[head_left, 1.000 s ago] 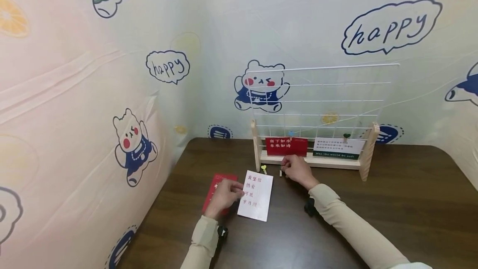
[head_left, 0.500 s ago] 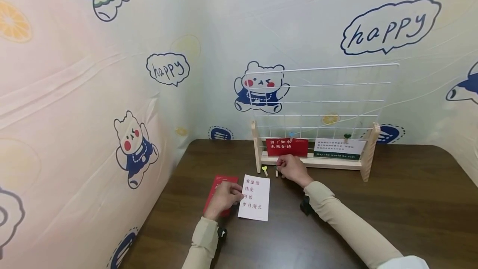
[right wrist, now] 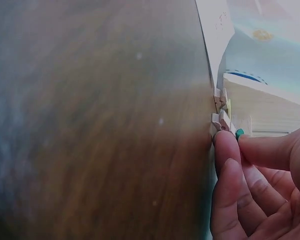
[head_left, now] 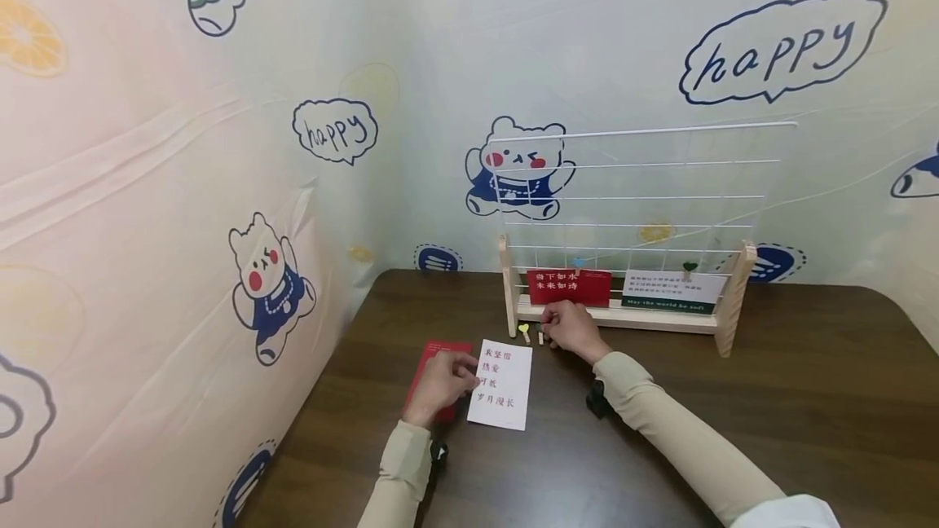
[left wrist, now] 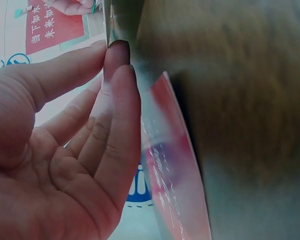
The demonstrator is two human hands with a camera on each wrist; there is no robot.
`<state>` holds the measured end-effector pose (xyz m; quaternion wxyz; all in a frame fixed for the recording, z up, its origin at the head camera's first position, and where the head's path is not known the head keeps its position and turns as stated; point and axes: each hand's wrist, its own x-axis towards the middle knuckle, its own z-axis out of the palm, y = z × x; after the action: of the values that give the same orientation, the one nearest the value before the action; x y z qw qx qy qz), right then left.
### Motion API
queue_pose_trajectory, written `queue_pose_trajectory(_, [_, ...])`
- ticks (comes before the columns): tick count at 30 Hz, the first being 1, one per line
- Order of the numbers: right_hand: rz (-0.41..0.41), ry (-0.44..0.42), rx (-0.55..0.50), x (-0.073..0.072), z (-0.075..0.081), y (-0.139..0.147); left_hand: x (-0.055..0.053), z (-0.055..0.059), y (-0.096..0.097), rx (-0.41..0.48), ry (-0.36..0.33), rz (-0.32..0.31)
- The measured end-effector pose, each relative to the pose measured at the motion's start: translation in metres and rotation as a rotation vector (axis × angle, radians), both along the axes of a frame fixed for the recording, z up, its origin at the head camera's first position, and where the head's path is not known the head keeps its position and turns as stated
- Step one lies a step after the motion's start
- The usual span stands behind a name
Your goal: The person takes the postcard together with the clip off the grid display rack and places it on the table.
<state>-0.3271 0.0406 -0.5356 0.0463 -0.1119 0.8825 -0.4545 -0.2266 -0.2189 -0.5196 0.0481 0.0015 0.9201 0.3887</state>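
Note:
My left hand (head_left: 443, 381) pinches the left edge of a white card (head_left: 506, 398) with red handwritten-style characters; in the left wrist view the card shows nearly edge-on between thumb and fingertips. Beneath that hand lies a red card (head_left: 456, 347), partly covered. My right hand (head_left: 575, 328) pinches a small wooden clothespin (right wrist: 218, 121) with a green decoration, low over the table before the rack; its jaws look parted in the right wrist view. Just left of it lies another clothespin with a yellow heart (head_left: 524, 331), close to the white card's top edge.
A white wire grid rack (head_left: 638, 198) on a wooden base (head_left: 660, 319) stands at the back. Clipped to it are a red card (head_left: 561, 288) and a white-and-green card (head_left: 671, 292). The brown table (head_left: 660, 430) meets a printed cloth wall behind and at left.
My right hand has shifted slightly left with the clothespin, toward the yellow-heart one. The white card has turned slightly more upright in my left hand, which stays almost in place.

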Motion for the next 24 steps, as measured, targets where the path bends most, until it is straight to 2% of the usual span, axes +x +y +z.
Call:
queue_pose_trajectory(7, [-0.004, -0.035, -0.015, -0.0003, 0.0003, -0.0021, -0.0023, -0.0009, 0.0010, 0.012, -0.033, 0.016])
queue_pose_trajectory(17, [0.023, 0.015, 0.057, -0.0015, 0.0022, -0.0022, -0.0057, 0.0011, 0.0006, 0.006, -0.041, 0.022])
queue_pose_trajectory(24, [0.024, 0.005, 0.086, 0.0013, 0.0020, -0.0012, -0.0036, 0.0002, 0.0001, 0.004, -0.051, 0.020])
